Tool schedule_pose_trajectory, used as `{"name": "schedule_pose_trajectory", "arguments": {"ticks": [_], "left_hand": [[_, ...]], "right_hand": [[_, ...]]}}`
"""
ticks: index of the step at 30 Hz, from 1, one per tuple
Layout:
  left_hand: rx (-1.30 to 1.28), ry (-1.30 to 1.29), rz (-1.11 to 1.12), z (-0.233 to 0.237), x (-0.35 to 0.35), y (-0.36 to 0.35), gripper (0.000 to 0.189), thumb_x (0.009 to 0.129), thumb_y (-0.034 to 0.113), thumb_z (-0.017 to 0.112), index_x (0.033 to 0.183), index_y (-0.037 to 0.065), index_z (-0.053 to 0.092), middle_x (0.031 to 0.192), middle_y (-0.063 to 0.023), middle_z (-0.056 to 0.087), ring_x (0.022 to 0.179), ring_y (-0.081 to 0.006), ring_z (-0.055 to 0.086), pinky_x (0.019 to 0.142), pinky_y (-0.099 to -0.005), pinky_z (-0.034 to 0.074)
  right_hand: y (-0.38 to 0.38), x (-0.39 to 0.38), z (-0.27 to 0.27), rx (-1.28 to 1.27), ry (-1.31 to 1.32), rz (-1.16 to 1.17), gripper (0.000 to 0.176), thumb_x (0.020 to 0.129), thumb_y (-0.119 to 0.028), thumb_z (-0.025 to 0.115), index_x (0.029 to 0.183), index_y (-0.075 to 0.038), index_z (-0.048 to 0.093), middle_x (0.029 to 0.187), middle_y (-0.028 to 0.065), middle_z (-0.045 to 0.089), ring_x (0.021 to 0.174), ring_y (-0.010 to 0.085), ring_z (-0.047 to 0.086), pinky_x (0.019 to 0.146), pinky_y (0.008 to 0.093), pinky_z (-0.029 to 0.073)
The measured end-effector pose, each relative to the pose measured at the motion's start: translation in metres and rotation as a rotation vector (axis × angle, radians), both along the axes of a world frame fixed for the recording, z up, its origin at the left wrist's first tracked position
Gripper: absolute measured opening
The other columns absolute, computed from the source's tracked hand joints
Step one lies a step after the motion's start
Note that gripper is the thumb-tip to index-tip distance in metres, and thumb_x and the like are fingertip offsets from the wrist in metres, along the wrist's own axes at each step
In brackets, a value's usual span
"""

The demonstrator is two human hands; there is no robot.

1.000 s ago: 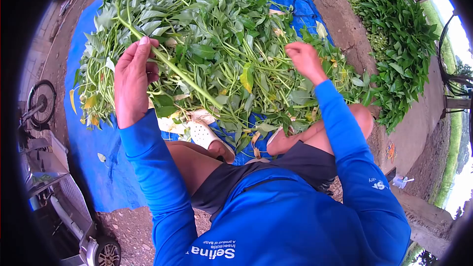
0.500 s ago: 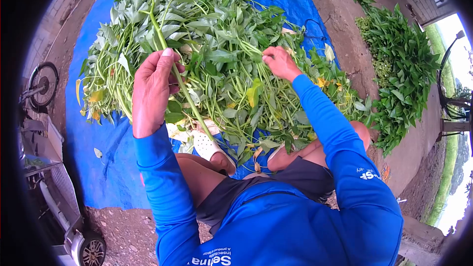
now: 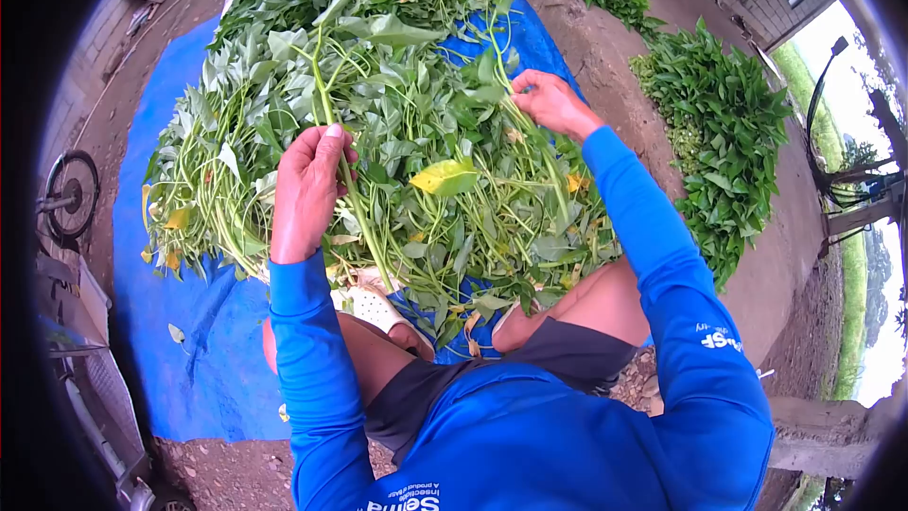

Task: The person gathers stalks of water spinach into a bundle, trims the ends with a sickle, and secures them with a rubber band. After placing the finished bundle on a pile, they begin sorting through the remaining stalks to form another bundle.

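Observation:
My left hand point(image 3: 307, 185) is closed around a long green leafy stem point(image 3: 364, 227), thumb on top, with the leafy end pointing away from me and the bare end hanging towards my foot. Over on the right, my right hand point(image 3: 556, 106) pinches another leafy stem point(image 3: 499, 43), whose top leaves stand up above the fingers; its lower part trails down over the pile. Beneath both hands spreads a big heap of cut leafy greens point(image 3: 402, 123). One yellowing leaf point(image 3: 445, 177) shows between the hands.
A blue tarp point(image 3: 203, 350) lies under the heap. More greens point(image 3: 724, 142) are piled on the ground at the right. A white clog point(image 3: 371, 307) is on my foot near the heap's front edge. A wheel point(image 3: 72, 194) stands at the far left.
My right hand has come up from the pile with a leafy stem standing out of it. The left hand still grips its stem. The view has shifted slightly.

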State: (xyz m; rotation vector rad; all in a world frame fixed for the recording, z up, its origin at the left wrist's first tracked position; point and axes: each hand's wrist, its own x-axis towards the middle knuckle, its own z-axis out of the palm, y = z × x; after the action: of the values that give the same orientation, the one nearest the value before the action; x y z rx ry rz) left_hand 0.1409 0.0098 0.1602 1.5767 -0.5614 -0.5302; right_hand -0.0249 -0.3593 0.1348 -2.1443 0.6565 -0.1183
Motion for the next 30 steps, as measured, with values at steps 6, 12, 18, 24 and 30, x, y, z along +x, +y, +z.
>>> {"name": "schedule_pose_trajectory", "arguments": {"ticks": [6,12,18,24,30], "left_hand": [[-0.016,-0.02,0.018,-0.003,-0.002,0.004,0.033,0.111,0.039,0.059,0.108,0.007,0.069,0.089,0.0019,0.067,0.072,-0.0065,0.057,0.062,-0.0242,0.046],[-0.052,-0.049,0.018,-0.003,-0.003,0.005,0.031,0.112,0.037,0.059,0.107,0.008,0.069,0.088,0.0035,0.065,0.071,-0.0052,0.054,0.061,-0.0231,0.045],[-0.178,-0.033,0.065,-0.004,-0.009,0.0,0.032,0.111,0.037,0.062,0.106,0.006,0.069,0.085,0.0041,0.061,0.068,-0.0045,0.051,0.059,-0.0228,0.043],[-0.211,-0.083,0.1,-0.002,-0.012,-0.001,0.032,0.11,0.034,0.065,0.101,0.004,0.068,0.08,0.0048,0.057,0.068,-0.0037,0.047,0.059,-0.0229,0.039],[-0.184,-0.085,-0.067,-0.026,-0.043,-0.035,0.028,0.11,0.033,0.065,0.106,0.006,0.07,0.083,0.0049,0.062,0.069,-0.0044,0.052,0.06,-0.0224,0.042]], "right_hand": [[-0.003,-0.003,0.023,0.306,-0.037,-0.117,0.02,0.103,-0.023,0.072,0.118,-0.012,0.063,0.098,0.0006,0.076,0.083,0.0089,0.069,0.072,0.0275,0.054],[0.021,-0.011,0.036,0.621,-0.217,-0.046,0.025,0.104,-0.029,0.074,0.122,-0.016,0.063,0.105,0.0037,0.077,0.093,0.0147,0.075,0.083,0.0321,0.059],[0.069,-0.011,0.02,0.529,-0.36,-0.105,0.026,0.102,-0.024,0.077,0.121,-0.012,0.064,0.096,0.0004,0.075,0.082,0.0123,0.075,0.066,0.0264,0.058],[0.082,-0.008,0.006,0.28,-0.348,-0.167,0.025,0.099,-0.021,0.079,0.119,-0.009,0.069,0.087,-0.0026,0.07,0.071,0.0073,0.065,0.058,0.026,0.055],[0.14,-0.002,0.018,0.574,-0.373,-0.107,0.027,0.101,-0.021,0.077,0.123,-0.006,0.071,0.093,-0.001,0.072,0.071,0.0073,0.064,0.059,0.0245,0.055]]}}
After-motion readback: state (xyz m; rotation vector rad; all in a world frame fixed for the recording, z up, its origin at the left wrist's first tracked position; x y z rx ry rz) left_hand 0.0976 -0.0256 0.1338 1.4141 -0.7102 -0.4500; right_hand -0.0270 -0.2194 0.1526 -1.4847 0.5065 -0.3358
